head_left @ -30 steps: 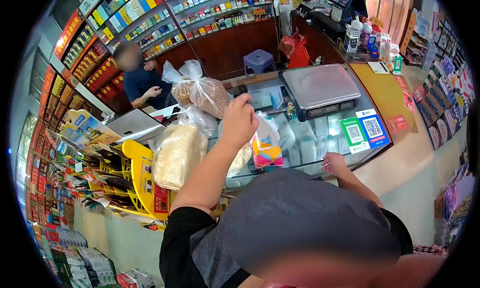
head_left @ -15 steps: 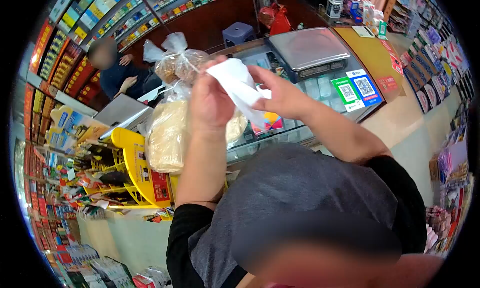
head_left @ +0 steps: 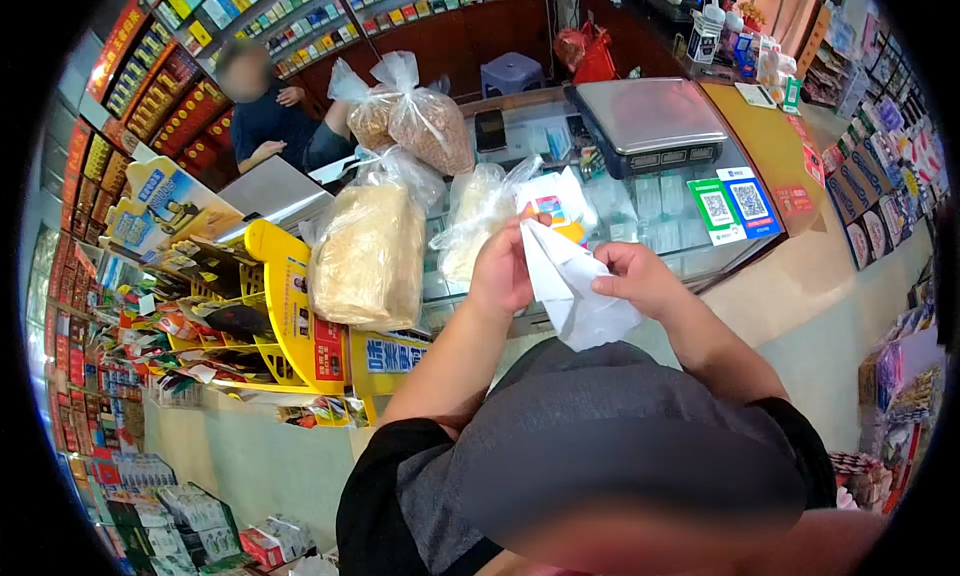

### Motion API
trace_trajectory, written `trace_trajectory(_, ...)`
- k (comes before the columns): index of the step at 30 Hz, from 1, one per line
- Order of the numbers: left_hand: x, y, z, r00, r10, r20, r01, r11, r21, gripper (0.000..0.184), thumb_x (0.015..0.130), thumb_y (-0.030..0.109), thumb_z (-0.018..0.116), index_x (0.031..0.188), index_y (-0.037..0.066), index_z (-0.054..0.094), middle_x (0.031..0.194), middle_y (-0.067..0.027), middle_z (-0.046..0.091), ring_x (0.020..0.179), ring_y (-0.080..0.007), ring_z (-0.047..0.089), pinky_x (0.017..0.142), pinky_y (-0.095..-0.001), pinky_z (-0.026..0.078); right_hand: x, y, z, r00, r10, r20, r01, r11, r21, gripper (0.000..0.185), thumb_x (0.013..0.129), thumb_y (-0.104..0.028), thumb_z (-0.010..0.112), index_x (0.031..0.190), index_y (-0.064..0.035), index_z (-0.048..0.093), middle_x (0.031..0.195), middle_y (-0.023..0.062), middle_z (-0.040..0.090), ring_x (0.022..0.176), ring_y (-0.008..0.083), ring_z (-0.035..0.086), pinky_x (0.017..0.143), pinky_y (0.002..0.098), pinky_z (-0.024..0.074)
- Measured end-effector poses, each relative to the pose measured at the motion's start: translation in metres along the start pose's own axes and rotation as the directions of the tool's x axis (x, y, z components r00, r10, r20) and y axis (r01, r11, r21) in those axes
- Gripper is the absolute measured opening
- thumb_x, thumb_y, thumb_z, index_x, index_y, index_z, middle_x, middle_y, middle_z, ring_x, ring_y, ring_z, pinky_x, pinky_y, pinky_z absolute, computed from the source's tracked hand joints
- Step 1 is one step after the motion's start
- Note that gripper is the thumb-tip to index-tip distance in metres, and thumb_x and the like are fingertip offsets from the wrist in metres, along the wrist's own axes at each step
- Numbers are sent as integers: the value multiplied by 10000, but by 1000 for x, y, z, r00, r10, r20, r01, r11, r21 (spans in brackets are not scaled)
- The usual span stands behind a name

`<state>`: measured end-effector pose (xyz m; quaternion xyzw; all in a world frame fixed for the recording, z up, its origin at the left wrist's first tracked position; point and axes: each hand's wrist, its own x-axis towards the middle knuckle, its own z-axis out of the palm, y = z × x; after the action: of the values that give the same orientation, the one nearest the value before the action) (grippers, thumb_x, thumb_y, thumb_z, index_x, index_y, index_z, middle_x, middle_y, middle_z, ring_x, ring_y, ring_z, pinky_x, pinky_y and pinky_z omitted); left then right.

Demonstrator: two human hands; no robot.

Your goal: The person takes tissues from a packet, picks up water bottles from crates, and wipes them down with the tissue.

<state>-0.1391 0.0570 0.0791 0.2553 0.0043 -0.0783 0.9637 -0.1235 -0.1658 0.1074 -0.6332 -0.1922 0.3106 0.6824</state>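
Note:
A creased white tissue (head_left: 572, 291) is stretched between my two hands, just past the front edge of the glass counter. My left hand (head_left: 505, 268) pinches its left side and upper corner. At the opposite edge, the thumb and fingers of my right hand (head_left: 642, 278) are closed on it. Behind my left hand lies a clear bag of pale food (head_left: 465, 231), and beside that a tissue pack with a colourful print (head_left: 562, 204) rests on the glass.
A large bag of pale sheets (head_left: 368, 256), bags of brown pieces (head_left: 430, 131) and a scale (head_left: 650, 126) stand on the counter (head_left: 500, 321). QR code cards (head_left: 735, 206) are at right. A yellow rack (head_left: 285, 306) adjoins at left. Behind the counter sits a person (head_left: 275, 126).
Both hands have come lower and closer to my body with the tissue, which now hangs more spread out. The bags on the counter show more fully.

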Motion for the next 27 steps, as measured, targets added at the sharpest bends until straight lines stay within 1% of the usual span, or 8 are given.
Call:
trace_trajectory(3,-10,-31,19,969,120,-216,-51,953,299,209,956,116,471,1149,51,514,1076,-90,603,986,-187,597,853,-319,501,-25,-2,-21,990,-1,-144,-26,982,-187,165,839,-116,694,959,-35,614,877,10,631,787,92,586,719,278,486)
trace_trajectory(5,-14,-64,33,922,386,-26,-294,743,601,224,931,79,507,1154,51,498,1066,-72,564,950,-163,567,829,-299,483,-47,-12,-32,928,-8,-374,-89,966,-244,142,852,-99,664,969,-36,615,874,18,634,787,105,596,721,287,493)
trace_trajectory(7,-20,-101,50,860,451,240,-443,424,790,256,917,10,507,1163,59,457,1049,-15,488,929,-105,478,832,-252,420,-66,7,-66,905,-10,-425,42,997,68,180,879,-103,636,1034,-17,599,867,42,637,763,108,588,702,274,482)
trace_trajectory(13,-26,-231,150,776,275,568,-614,123,779,201,822,34,599,1021,42,623,996,-101,536,917,-226,540,816,-310,443,-187,-11,-134,865,-169,-473,260,956,134,87,920,-85,595,988,-35,578,916,39,633,812,84,586,707,258,482)
trace_trajectory(17,-5,-308,194,704,231,672,-659,-140,739,275,778,34,625,1043,79,684,819,-123,566,758,-300,552,692,-392,439,-273,0,-198,663,-172,-728,296,954,44,88,892,-48,597,976,-35,572,900,41,628,815,108,592,720,267,483)
trace_trajectory(21,14,-383,227,764,-57,643,-635,112,764,276,787,15,610,1045,64,696,754,-113,583,713,-294,575,681,-372,457,-336,25,-268,561,35,-827,66,994,87,244,847,-131,612,1044,13,608,918,114,635,835,204,604,736,354,495)
trace_trajectory(23,26,-421,240,641,-170,748,-730,165,663,265,802,16,598,1046,55,695,854,-128,632,815,-296,618,752,-363,482,-361,48,-293,604,216,-767,1,962,272,278,822,-102,631,1064,32,611,924,125,639,849,212,610,731,346,492)
trace_trajectory(27,59,-479,259,635,-490,597,-552,254,794,231,865,13,568,1060,21,692,1088,-137,660,1030,-237,624,908,-319,474,-390,62,-329,482,365,-797,154,860,487,204,798,-81,616,958,45,621,872,145,631,750,242,612,643,392,494)
